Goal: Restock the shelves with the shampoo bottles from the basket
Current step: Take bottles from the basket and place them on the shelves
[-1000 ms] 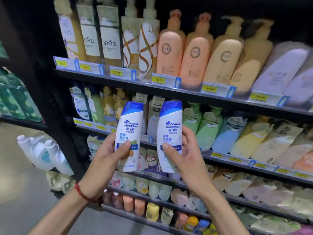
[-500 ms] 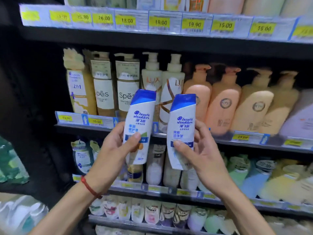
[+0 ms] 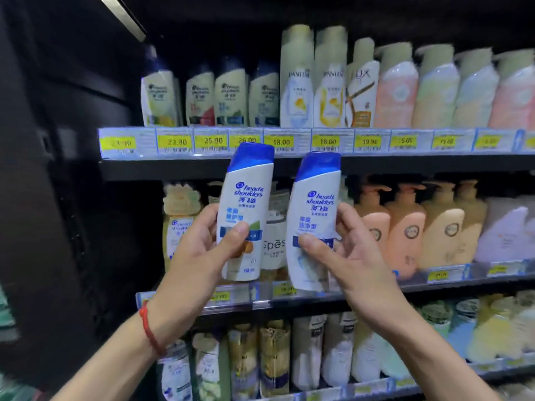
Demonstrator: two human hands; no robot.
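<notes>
Higher now than a moment ago, both bottles reach the price strip (image 3: pixel 327 141) of the upper shelf (image 3: pixel 434 166) with their blue caps. The left hand (image 3: pixel 199 256) grips the left Head & Shoulders bottle (image 3: pixel 246 195), and the right hand (image 3: pixel 356 259) grips the right Head & Shoulders bottle (image 3: pixel 315 198), thumbs across the labels. Both stand nearly upright, caps leaning to 1 o'clock. The matching Head & Shoulders row (image 3: pixel 215 99) stands at 11 o'clock, nearer the left hand.

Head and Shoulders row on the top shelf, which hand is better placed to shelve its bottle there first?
Left hand, probably: its white blue-capped bottle sits under that row; the right hand's sits under the Pantene bottles.
</notes>
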